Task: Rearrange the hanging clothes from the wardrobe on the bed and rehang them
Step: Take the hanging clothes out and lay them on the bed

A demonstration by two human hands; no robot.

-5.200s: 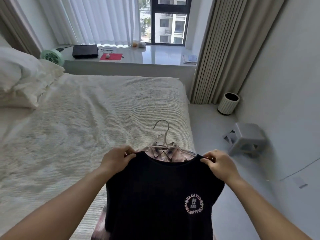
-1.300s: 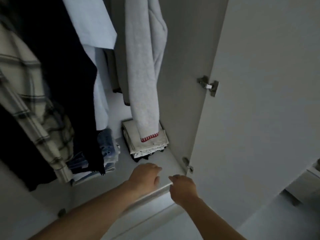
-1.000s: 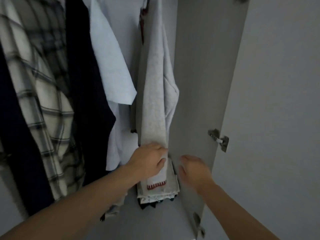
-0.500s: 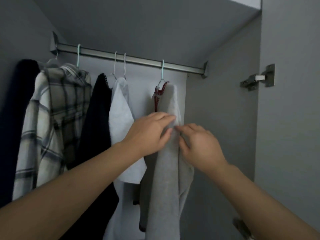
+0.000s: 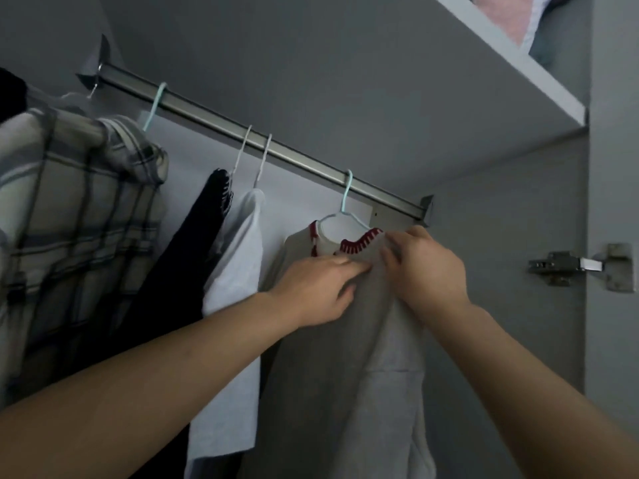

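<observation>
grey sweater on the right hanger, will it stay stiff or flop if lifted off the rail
Probably floppy: the grey sweater drapes in soft folds below both hands. It looks thick, so likely heavier than the white shirt. Its wide neck might slip off the hanger if tilted.

The rail point(image 5: 262, 141) is brushed metal with a dull shine. The hinge point(image 5: 581, 271) is bright metal too. The grey sweater point(image 5: 332, 375) looks soft, matt knit cloth, and its collar trim point(image 5: 359, 245) is red and white. The plaid shirt point(image 5: 76, 216) is thin woven cloth. The 2 mint hangers point(image 5: 346, 193) look smooth, like plastic. The wardrobe panels point(image 5: 311, 63) are smooth and matt.
</observation>
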